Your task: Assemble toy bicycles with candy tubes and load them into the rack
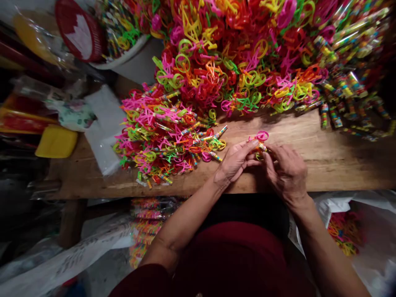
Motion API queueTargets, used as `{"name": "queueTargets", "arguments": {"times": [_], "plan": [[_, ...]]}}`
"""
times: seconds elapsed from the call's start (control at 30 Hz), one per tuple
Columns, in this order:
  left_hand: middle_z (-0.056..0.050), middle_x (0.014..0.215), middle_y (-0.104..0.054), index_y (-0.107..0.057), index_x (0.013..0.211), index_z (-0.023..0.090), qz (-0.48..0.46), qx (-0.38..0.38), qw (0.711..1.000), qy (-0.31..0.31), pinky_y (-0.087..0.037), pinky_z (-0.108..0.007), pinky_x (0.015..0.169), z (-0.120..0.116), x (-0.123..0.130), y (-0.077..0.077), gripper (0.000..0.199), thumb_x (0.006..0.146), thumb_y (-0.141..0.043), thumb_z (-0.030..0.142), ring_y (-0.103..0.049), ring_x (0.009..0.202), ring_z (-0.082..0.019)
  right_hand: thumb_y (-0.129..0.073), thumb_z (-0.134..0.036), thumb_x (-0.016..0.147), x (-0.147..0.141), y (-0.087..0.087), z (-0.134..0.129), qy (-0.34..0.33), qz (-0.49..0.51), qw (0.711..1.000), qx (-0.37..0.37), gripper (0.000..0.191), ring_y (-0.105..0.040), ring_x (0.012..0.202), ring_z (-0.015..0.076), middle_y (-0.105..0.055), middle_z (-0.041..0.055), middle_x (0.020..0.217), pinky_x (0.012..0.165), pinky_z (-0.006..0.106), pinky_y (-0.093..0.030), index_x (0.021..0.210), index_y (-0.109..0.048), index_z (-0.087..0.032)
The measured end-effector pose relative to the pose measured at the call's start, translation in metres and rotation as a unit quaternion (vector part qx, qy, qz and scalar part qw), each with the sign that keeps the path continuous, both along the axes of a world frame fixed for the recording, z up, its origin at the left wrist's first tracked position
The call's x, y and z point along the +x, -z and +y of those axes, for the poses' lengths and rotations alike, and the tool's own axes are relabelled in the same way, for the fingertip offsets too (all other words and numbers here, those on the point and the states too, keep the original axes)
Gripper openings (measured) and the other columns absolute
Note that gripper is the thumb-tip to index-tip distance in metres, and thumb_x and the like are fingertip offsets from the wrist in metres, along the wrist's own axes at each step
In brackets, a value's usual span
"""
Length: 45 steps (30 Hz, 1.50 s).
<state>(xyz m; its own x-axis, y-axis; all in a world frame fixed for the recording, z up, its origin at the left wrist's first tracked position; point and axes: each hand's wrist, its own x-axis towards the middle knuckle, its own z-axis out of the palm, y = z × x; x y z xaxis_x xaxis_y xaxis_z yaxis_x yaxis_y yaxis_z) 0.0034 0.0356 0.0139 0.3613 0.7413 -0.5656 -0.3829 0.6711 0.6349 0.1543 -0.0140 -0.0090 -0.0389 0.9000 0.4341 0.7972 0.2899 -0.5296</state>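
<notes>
Near the front edge of the wooden table, my left hand (236,160) is closed on a pink plastic piece (262,136) with a round loop. My right hand (286,168) meets it from the right, its fingers pinched on a small candy tube (261,147) with a patterned wrapper. Part of a yellow-green loop shows below the tube between the hands. Left of my hands lies a pile of tubes with coloured plastic pieces (161,136). A much larger heap of loose coloured plastic pieces (213,62) rises behind.
Wrapped candy tubes (346,86) lie at the right of the wooden table (340,165). At the back left are a white tub (136,62) and a red basket (93,37). Plastic bags (105,128) and a yellow lid (56,141) lie left. An open sack (374,231) stands below right.
</notes>
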Motion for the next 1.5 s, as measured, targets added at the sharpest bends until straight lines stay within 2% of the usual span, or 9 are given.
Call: {"name": "queueTargets", "arguments": {"times": [0.13,0.23,0.47,0.7,0.83,1.07,1.17,1.33,1.5], "plan": [[-0.01,0.101,-0.078,-0.07,0.108,0.011,0.004,-0.027,0.999,0.023,-0.063,-0.03,0.075,0.004,-0.002,0.001,0.015,0.096,-0.062,0.016,-0.076,0.077,-0.016,-0.057,-0.023,0.097,0.014,-0.001,-0.006,0.002,0.139,0.989,-0.043,0.018,-0.07,0.083,0.0193,-0.074,0.0071,0.096,0.074,0.032,-0.055,0.112,-0.067,-0.021],[-0.014,0.103,-0.079,-0.069,0.111,0.008,-0.002,-0.038,0.997,0.061,-0.064,-0.031,0.068,0.004,-0.003,0.0,0.019,0.097,-0.057,0.011,-0.078,0.077,-0.02,-0.059,-0.023,0.096,0.024,0.001,-0.009,-0.001,0.202,0.975,-0.092,0.017,-0.073,0.084,0.0182,-0.076,0.0057,0.099,0.075,0.03,-0.058,0.111,-0.067,-0.022],[-0.015,0.1,-0.08,-0.067,0.116,0.006,-0.045,-0.057,0.988,0.134,-0.065,-0.027,0.06,-0.004,-0.002,0.007,0.025,0.097,-0.051,0.01,-0.079,0.075,-0.022,-0.06,-0.026,0.097,0.024,0.004,-0.016,-0.013,0.222,0.966,-0.13,0.017,-0.074,0.085,0.019,-0.078,0.0062,0.099,0.077,0.032,-0.059,0.109,-0.07,-0.021],[-0.014,0.102,-0.079,-0.068,0.111,0.008,-0.05,-0.018,0.986,0.159,-0.065,-0.028,0.061,-0.005,-0.006,0.012,0.024,0.09,-0.069,0.02,-0.079,0.075,-0.023,-0.061,-0.027,0.097,0.024,0.002,-0.019,-0.031,0.286,0.945,-0.156,0.016,-0.074,0.085,0.0168,-0.078,0.0053,0.099,0.075,0.028,-0.059,0.108,-0.071,-0.02],[-0.013,0.101,-0.079,-0.069,0.109,0.01,-0.043,-0.027,0.985,0.166,-0.064,-0.028,0.061,-0.005,-0.007,0.011,0.025,0.088,-0.074,0.024,-0.079,0.075,-0.023,-0.064,-0.028,0.096,0.023,0.005,-0.021,-0.021,0.342,0.924,-0.171,0.014,-0.073,0.084,0.0165,-0.077,0.0039,0.096,0.074,0.028,-0.059,0.104,-0.073,-0.021],[-0.009,0.084,-0.077,-0.07,0.102,0.01,-0.058,-0.079,0.976,0.196,-0.062,-0.023,0.059,-0.006,-0.005,0.009,0.023,0.085,-0.077,0.024,-0.077,0.068,-0.019,-0.064,-0.037,0.096,0.032,0.01,-0.019,-0.061,0.387,0.892,-0.225,0.018,-0.067,0.068,0.0145,-0.074,0.0013,0.082,0.06,0.026,-0.054,0.097,-0.075,-0.022],[-0.008,0.082,-0.076,-0.071,0.099,0.01,-0.046,-0.06,0.98,0.185,-0.061,-0.024,0.059,-0.01,-0.003,0.007,0.017,0.087,-0.073,0.022,-0.075,0.067,-0.018,-0.062,-0.036,0.098,0.037,0.011,-0.015,-0.089,0.366,0.898,-0.227,0.019,-0.068,0.071,0.0145,-0.074,0.0016,0.083,0.064,0.026,-0.054,0.096,-0.074,-0.022],[-0.008,0.082,-0.076,-0.071,0.096,0.01,0.019,-0.051,0.988,0.148,-0.058,-0.026,0.056,-0.017,-0.001,-0.002,0.011,0.092,-0.064,0.018,-0.074,0.066,-0.019,-0.061,-0.031,0.094,0.041,0.007,-0.012,-0.116,0.257,0.941,-0.187,0.014,-0.069,0.071,0.0171,-0.076,0.0028,0.083,0.066,0.03,-0.055,0.093,-0.073,-0.023],[-0.005,0.078,-0.072,-0.066,0.087,0.011,0.07,-0.031,0.988,0.134,-0.057,-0.022,0.052,-0.019,0.001,-0.004,0.005,0.089,-0.067,0.015,-0.072,0.063,-0.015,-0.058,-0.028,0.095,0.036,0.0,-0.02,-0.111,0.18,0.965,-0.156,0.016,-0.07,0.069,0.0185,-0.077,0.0043,0.083,0.065,0.031,-0.054,0.097,-0.073,-0.023]]}}
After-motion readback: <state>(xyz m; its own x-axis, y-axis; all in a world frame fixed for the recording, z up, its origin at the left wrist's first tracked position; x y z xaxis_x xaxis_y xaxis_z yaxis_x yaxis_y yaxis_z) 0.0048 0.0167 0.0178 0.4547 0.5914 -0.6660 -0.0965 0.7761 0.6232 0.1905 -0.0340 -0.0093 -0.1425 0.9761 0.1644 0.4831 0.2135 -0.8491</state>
